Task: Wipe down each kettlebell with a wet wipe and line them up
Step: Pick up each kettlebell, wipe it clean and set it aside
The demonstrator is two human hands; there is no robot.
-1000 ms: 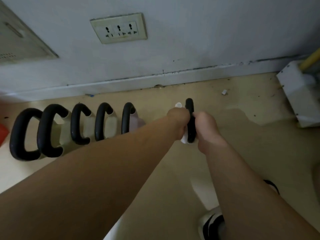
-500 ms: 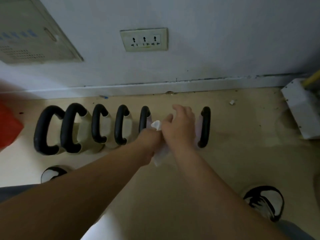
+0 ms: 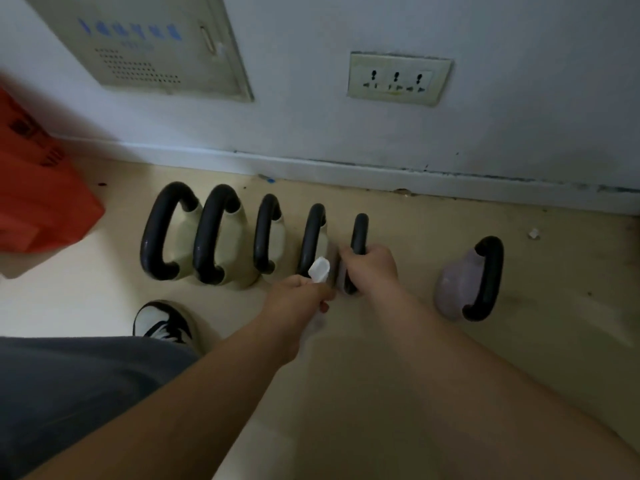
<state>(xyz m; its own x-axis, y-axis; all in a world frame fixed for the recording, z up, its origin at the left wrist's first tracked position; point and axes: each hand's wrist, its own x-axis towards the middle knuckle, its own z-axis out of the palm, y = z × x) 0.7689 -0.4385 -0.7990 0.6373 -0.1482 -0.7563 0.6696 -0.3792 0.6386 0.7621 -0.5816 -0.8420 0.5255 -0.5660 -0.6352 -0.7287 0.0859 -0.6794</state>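
Several kettlebells with black handles stand in a row on the floor along the wall. The left ones (image 3: 180, 233) have cream bodies. My right hand (image 3: 372, 268) grips the handle of the fifth kettlebell (image 3: 359, 233), whose body is mostly hidden behind my hands. My left hand (image 3: 298, 296) holds a crumpled white wet wipe (image 3: 318, 270) just left of that handle. A lilac kettlebell (image 3: 460, 282) stands apart at the right end, with a gap between it and the row.
A red bag (image 3: 38, 202) sits at the left by the wall. My shoe (image 3: 162, 323) and trouser leg are at the lower left. A socket plate (image 3: 398, 79) and a vented panel (image 3: 145, 46) are on the wall.
My right hand has left the lilac kettlebell and moved left onto the fifth kettlebell's handle. My left hand came left with the wipe. The camera view shifted left.
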